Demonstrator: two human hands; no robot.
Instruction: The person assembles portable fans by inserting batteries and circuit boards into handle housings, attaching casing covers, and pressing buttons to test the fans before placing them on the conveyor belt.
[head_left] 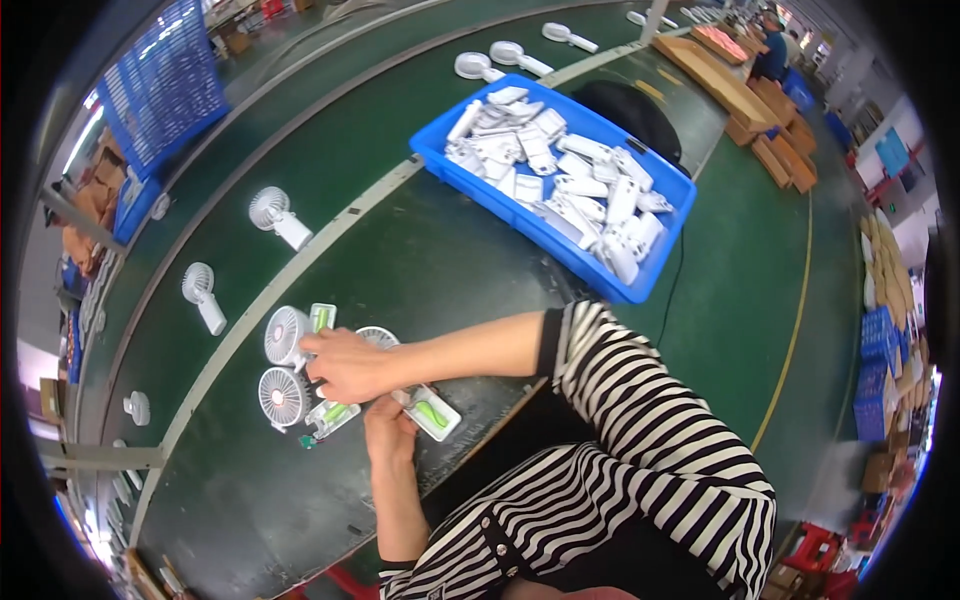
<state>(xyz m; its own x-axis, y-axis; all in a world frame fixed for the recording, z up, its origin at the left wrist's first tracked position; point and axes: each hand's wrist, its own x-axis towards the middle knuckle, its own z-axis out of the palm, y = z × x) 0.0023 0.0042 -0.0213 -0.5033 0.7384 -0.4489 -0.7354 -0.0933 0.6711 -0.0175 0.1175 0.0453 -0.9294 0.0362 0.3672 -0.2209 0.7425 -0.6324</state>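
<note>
At the near edge of the group of fans, my left hand (pixel 390 430) is closed with its fingertips at the end of an open white fan handle (pixel 445 421), which has a bright green piece inside. My right hand (pixel 350 365) reaches across above it, fingers bent down between the small white fans. What they grip is hidden. Beside those fingers are one round fan head (pixel 287 335) and another fan (pixel 284 397) just nearer. A further fan (pixel 377 337) is partly covered by my right arm. Below my right hand lies another open handle (pixel 338 412) with a green part.
A blue crate (pixel 560 245) heaped with white plastic shells stands on the far side of the green table. White handheld fans (pixel 282 217) lie past the pale metal rail (pixel 345 215). A small green piece (pixel 307 441) sits beside the near fan. Cardboard trays (pixel 725 90) are farther right.
</note>
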